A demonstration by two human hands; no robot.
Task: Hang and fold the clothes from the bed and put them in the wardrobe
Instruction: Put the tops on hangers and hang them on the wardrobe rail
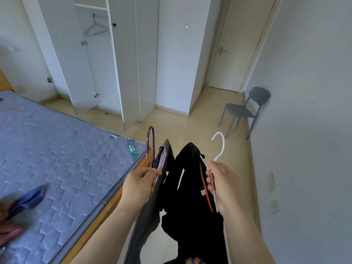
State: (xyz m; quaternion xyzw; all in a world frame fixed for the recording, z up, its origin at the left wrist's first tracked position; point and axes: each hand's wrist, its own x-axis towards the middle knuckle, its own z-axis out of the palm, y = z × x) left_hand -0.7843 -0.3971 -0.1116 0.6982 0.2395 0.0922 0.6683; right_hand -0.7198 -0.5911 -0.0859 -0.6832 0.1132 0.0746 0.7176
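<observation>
While both arms reach forward, left hand [140, 184]: thumb and curled fingers pinch the neck of a purple hanger [150, 143], its thin hook standing upright.
Right hand [222, 184]: fingers curled round the slim wire of a white hanger [219, 145], hook up and curling to the left.
Grey garment [146, 216]: soft matte cloth draped on the purple hanger, hanging down under the left forearm.
Black garment [186, 187]: limp dark fabric on the white hanger, between the two hands, just beside the grey one; a narrow orange strip [205, 187] runs along it near the right fingers, and I cannot tell what it is.
Bed [57, 149]: to the left, a bare quilted blue-grey top with zigzag stitching on a wooden frame [106, 210]; green tags [133, 149] at its near corner.
Clothes on bed: a blue piece [28, 199] and a pink piece [9, 235], crumpled and blurred, at the left edge.
Floor [190, 126]: pale and smooth, running up to the wardrobe.
Wardrobe [123, 63]: flat white panels ahead, left door [62, 54] swung open; a thin grey wire hanger [96, 26] hangs inside, high up.
Chair [245, 109]: grey moulded plastic, against the right wall [304, 92], well apart from the wardrobe.
Door [238, 44]: white, closed, in the far right corner.
</observation>
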